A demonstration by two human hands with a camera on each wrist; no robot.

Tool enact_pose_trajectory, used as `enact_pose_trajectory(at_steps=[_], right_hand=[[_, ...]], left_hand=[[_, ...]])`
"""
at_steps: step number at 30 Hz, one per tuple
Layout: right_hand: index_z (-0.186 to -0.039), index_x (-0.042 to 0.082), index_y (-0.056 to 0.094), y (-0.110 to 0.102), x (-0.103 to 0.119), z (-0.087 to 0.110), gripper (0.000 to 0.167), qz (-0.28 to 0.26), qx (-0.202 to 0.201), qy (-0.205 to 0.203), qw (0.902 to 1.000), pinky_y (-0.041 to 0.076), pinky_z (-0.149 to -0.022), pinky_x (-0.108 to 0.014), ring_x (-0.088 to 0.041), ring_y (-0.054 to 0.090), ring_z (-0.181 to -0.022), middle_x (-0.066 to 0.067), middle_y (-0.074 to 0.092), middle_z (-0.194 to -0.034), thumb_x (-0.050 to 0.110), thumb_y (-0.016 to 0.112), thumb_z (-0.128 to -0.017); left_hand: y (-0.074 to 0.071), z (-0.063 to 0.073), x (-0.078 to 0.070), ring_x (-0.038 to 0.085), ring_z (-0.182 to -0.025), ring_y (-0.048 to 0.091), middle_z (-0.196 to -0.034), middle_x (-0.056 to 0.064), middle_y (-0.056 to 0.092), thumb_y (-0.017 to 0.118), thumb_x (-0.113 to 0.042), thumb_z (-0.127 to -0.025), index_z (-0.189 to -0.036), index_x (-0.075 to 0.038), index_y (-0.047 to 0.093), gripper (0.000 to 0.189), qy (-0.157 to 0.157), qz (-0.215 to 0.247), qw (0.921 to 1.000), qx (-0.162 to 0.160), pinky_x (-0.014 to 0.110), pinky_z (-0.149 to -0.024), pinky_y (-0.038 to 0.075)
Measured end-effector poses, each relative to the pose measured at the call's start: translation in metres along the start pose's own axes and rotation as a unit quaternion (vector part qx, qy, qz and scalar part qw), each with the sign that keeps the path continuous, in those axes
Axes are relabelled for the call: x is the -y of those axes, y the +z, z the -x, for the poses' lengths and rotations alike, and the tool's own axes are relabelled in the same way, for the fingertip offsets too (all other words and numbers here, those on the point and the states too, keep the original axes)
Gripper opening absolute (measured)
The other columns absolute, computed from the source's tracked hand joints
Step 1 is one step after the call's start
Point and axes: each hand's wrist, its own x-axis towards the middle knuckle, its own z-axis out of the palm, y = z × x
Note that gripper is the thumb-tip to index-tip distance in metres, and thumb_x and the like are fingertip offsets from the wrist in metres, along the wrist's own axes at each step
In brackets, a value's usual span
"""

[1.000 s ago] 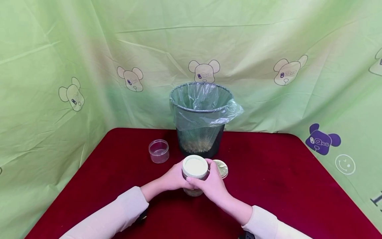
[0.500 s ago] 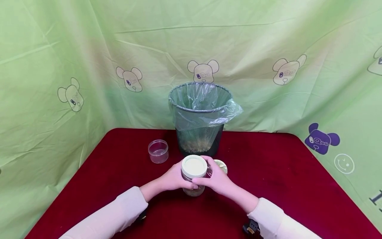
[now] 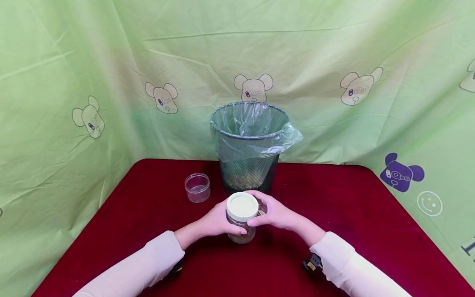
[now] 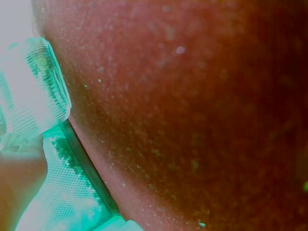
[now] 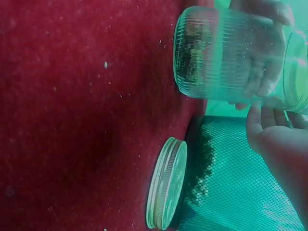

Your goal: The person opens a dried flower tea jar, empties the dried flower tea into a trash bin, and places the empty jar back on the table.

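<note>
A clear ribbed jar with a white lid stands upright near the middle of the table. My left hand grips its upper side, with the thumb across the front. From the other side my right hand holds it close under the lid, thumb in front and fingers behind. Some brownish matter shows at the jar's bottom in the right wrist view. There, a flat metallic screw lid lies on the cloth beside the jar; in the head view my right hand hides most of it.
Behind the hands stands a black mesh waste bin lined with a clear plastic bag. An open, clear round tub sits to its left. Dark red cloth covers the table, and a printed green curtain surrounds it.
My right hand has swung round the jar's top: its thumb has slid right and its wrist has moved outward, covering more of the metallic lid. Left hand and jar keep their place.
</note>
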Motion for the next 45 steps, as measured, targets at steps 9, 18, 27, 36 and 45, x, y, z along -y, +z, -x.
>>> enact_pose_trajectory(at_steps=[9, 18, 27, 36, 45], right_hand=[[-0.141, -0.004, 0.037, 0.017, 0.006, 0.011, 0.078, 0.012, -0.090, 0.025, 0.9956, 0.038, -0.104, -0.046, -0.032, 0.048, -0.126, -0.018, 0.051, -0.134, 0.010, 0.080, -0.077], [-0.135, -0.001, 0.041, 0.063, 0.017, 0.019, 0.078, 0.031, -0.278, 0.087, 0.9563, 0.043, -0.099, -0.046, -0.031, 0.052, -0.118, -0.014, 0.050, -0.131, 0.016, 0.085, -0.073], [-0.132, 0.002, 0.041, 0.080, 0.017, 0.015, 0.080, 0.083, -0.341, 0.112, 0.9295, 0.046, -0.090, -0.041, -0.027, 0.056, -0.104, -0.014, 0.052, -0.125, 0.025, 0.087, -0.071], [-0.130, 0.002, 0.043, 0.076, 0.018, 0.014, 0.075, 0.089, -0.330, 0.106, 0.9339, 0.048, -0.085, -0.037, -0.025, 0.057, -0.101, -0.012, 0.052, -0.122, 0.024, 0.086, -0.072], [-0.132, 0.002, 0.046, 0.055, 0.009, 0.015, 0.070, 0.036, -0.256, 0.064, 0.9639, 0.043, -0.096, -0.050, -0.032, 0.056, -0.114, -0.012, 0.055, -0.126, 0.013, 0.084, -0.074]], left_hand=[[0.000, 0.000, 0.001, 0.010, -0.108, 0.056, -0.119, -0.006, 0.060, 0.091, -0.024, -0.066, -0.136, -0.016, 0.046, 0.084, 0.003, -0.001, 1.0000, 0.003, 0.031, -0.096, 0.045], [-0.001, 0.001, 0.001, 0.012, -0.111, 0.056, -0.121, -0.003, 0.060, 0.088, -0.021, -0.067, -0.137, -0.013, 0.044, 0.082, 0.015, 0.008, 0.9999, 0.003, 0.033, -0.098, 0.044], [-0.001, 0.001, 0.004, 0.013, -0.112, 0.056, -0.121, -0.004, 0.060, 0.087, -0.020, -0.067, -0.136, -0.014, 0.045, 0.081, 0.024, 0.009, 0.9997, 0.005, 0.034, -0.098, 0.044], [0.002, 0.001, 0.003, 0.014, -0.110, 0.057, -0.121, -0.002, 0.060, 0.088, -0.016, -0.067, -0.138, -0.012, 0.044, 0.083, 0.022, 0.018, 0.9996, -0.003, 0.033, -0.096, 0.045], [0.001, 0.000, 0.003, 0.012, -0.108, 0.057, -0.119, -0.006, 0.061, 0.089, -0.022, -0.066, -0.135, -0.017, 0.045, 0.082, 0.018, 0.014, 0.9997, 0.005, 0.031, -0.095, 0.045]])
